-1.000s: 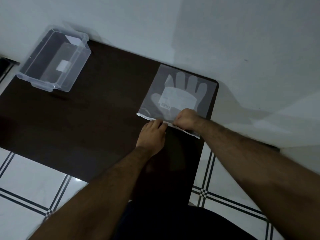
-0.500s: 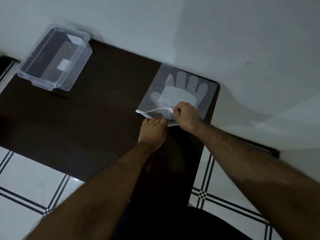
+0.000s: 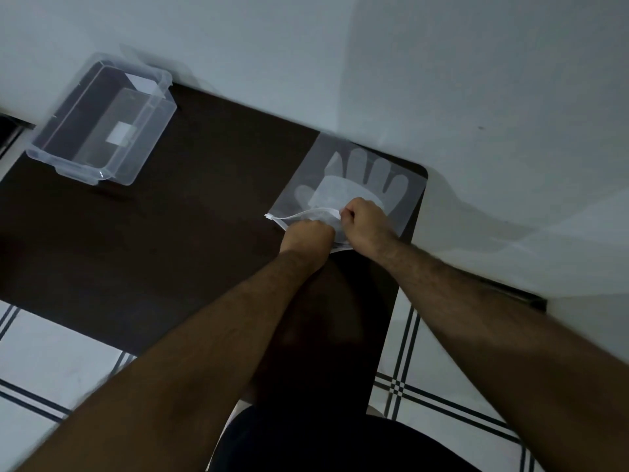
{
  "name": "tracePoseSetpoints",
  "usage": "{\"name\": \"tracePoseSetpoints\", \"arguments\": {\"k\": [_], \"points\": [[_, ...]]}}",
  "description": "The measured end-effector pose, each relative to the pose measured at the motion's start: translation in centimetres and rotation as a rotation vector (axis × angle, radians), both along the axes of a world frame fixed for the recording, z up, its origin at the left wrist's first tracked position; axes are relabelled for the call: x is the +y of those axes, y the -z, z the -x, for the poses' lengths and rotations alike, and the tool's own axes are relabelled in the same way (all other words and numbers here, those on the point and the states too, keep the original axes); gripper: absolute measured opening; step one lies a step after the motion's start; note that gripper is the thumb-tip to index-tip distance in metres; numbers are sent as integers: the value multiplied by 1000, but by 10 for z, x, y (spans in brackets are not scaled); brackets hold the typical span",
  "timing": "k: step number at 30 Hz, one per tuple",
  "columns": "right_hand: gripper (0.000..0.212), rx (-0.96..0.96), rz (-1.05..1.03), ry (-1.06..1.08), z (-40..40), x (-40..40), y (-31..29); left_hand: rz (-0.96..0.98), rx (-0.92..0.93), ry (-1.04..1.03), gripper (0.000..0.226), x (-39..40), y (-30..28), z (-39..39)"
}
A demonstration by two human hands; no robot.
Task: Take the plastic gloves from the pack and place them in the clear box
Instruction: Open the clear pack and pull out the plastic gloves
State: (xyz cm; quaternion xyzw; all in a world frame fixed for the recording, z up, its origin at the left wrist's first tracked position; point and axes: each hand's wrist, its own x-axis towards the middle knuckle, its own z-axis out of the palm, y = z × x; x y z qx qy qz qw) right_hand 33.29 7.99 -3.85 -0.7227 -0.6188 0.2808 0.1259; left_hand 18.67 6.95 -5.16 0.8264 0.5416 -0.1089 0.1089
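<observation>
A dark brown tabletop (image 3: 177, 233) stands against a pale wall (image 3: 340, 56), and on its far right corner lies the pack (image 3: 401, 199), a flat translucent pouch with a white zip strip along its near edge. Through the pouch shows the pale outline of the plastic gloves (image 3: 360, 178), fingers spread and pointing toward the wall, with a lighter label patch across the palm. The pack's mouth is parted: the upper lip of the zip strip arches up from the left corner while the lower lip stays flat on the wood. The right hand (image 3: 366, 221) is curled with its fingers pinched closed on the raised upper lip near the middle of the opening. The left hand (image 3: 308, 236) sits just beside it, touching the near edge of the pack, its fingers bent under into a loose fist at the opening; whether they grip the lower lip or merely press it down cannot be told. The clear box (image 3: 54, 158) stands open-topped at the far left corner of the tabletop, well apart from the pack, with a white label on its inner wall. Below the table edge, white floor tiles (image 3: 51, 362) with dark stripes show.
</observation>
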Motion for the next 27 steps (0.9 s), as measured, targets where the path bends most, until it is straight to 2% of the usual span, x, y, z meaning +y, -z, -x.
{"name": "tracePoseSetpoints", "arguments": {"k": [7,13,16,19,23,27], "points": [[24,92,58,8,-5,4,2,-102,67,130,23,10,0,-4],[19,111,48,16,-9,5,6,-171,-19,263,25,13,14,5],[39,-23,-3,-26,-16,6,11,-219,-89,252,26,13,20,13],[65,-99,181,-105,-18,7,12,-259,-161,210,25,11,18,18],[72,-166,374,-189,-20,7,12,-260,-174,229,17,5,12,25],[70,-214,375,-245,-20,8,15,-291,-204,246,7,-5,12,32]]}}
